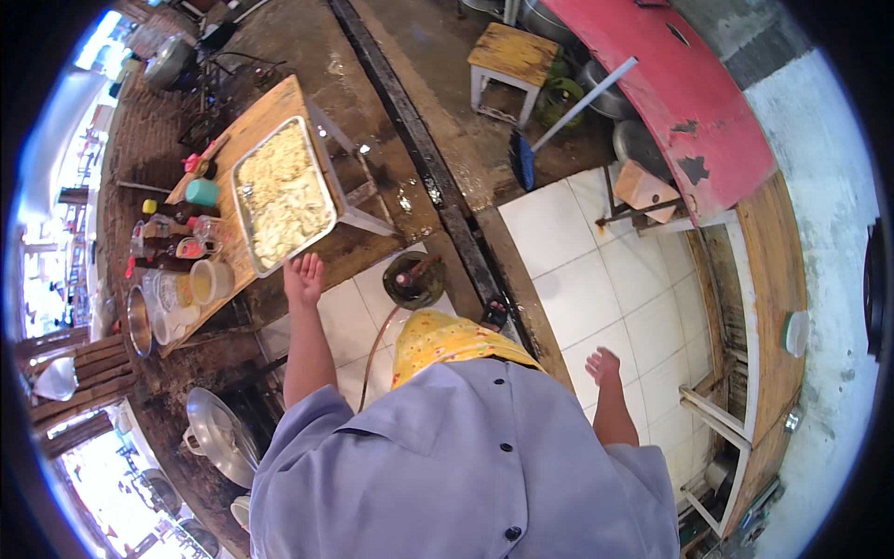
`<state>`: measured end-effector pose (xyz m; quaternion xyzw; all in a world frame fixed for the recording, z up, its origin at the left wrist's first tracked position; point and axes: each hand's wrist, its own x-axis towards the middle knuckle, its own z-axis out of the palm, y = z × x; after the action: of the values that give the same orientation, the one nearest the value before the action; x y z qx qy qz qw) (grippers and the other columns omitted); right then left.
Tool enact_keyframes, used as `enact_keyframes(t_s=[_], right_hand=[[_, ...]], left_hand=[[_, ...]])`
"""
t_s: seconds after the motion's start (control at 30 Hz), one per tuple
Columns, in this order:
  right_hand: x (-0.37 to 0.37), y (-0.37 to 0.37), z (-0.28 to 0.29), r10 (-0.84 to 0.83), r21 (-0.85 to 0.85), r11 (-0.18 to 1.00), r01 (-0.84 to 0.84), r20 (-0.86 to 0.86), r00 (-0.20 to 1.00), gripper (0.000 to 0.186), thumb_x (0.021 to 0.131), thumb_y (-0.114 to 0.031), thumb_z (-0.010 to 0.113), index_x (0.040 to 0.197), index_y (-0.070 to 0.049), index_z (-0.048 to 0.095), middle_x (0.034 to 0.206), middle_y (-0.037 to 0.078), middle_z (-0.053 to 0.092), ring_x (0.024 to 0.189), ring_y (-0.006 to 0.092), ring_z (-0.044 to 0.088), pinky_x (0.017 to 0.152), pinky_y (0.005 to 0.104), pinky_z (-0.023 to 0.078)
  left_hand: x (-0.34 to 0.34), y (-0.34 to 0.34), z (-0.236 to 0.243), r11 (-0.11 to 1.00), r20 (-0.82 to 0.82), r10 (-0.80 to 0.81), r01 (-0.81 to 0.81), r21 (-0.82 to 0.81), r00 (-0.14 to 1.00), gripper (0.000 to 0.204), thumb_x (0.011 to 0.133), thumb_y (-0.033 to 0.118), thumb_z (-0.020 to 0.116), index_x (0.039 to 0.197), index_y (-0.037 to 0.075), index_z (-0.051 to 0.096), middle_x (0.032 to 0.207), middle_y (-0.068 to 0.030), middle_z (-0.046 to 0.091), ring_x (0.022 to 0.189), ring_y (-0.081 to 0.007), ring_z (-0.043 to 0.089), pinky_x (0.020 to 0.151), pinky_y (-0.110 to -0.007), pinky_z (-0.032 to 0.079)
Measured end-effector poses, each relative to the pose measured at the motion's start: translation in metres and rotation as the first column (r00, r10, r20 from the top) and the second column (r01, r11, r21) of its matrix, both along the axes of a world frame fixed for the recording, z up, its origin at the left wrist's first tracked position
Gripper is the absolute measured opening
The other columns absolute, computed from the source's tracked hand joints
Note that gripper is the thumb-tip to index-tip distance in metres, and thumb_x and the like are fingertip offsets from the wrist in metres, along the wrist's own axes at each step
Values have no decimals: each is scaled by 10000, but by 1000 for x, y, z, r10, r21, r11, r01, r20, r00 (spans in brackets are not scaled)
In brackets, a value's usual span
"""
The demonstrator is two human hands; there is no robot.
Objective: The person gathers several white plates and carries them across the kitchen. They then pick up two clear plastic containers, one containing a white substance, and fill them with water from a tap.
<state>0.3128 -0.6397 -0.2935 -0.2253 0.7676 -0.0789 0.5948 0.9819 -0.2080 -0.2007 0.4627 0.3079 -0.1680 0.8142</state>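
My left hand (304, 278) is open, fingers apart, at the near corner of a metal tray (330, 205) heaped with pale yellow food; whether it touches the rim I cannot tell. The tray lies on a wooden table (237, 156) beside several bottles (166, 245), clear plastic containers (170, 291), a teal tub (202, 193) and a steel bowl (140, 321). My right hand (603, 365) hangs open above the white tiles on the right, holding nothing.
A green gas cylinder (413, 289) with a hose stands below me beside a dark drain channel (419, 149). Farther off are a stool (503, 51), a blue-headed broom (521, 160) and a red panel (689, 112). A wooden counter (771, 261) runs along the right; a large pot (219, 433) sits lower left.
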Motion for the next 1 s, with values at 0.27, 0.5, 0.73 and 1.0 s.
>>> enact_keyframes(t_s=[0.27,0.5,0.73,1.0], right_hand=[[131,-94,8,198,-39,980,-195,104,975,408,906,-257,633,1266,-95,526,1132,121,572,976,286,630,790,452,544],[227,-142,1,377,-53,926,-374,67,924,397,888,-239,656,1248,-113,548,1101,113,585,923,281,633,739,467,553],[302,-194,-2,218,83,971,-224,73,973,377,910,-237,630,1240,-84,531,1083,132,574,915,311,631,722,502,556],[450,-264,-33,268,95,956,-276,89,959,404,898,-216,611,1265,-72,523,1124,143,587,875,287,625,728,485,542]], left_hand=[[-164,0,-75,584,-562,-462,712,390,686,487,987,590,459,1104,126,546,770,-53,614,577,-216,628,492,-349,524],[-173,-66,-74,280,-727,-596,936,211,342,528,977,505,500,1307,93,518,1063,-79,633,772,-186,534,749,-402,447],[24,-195,-59,524,-465,-671,813,254,578,378,951,391,593,1195,106,553,1031,-107,637,783,-227,668,639,-372,522],[249,-362,-15,552,-265,-716,756,353,646,223,967,318,607,1102,143,573,824,-9,635,657,-149,651,530,-287,480]])
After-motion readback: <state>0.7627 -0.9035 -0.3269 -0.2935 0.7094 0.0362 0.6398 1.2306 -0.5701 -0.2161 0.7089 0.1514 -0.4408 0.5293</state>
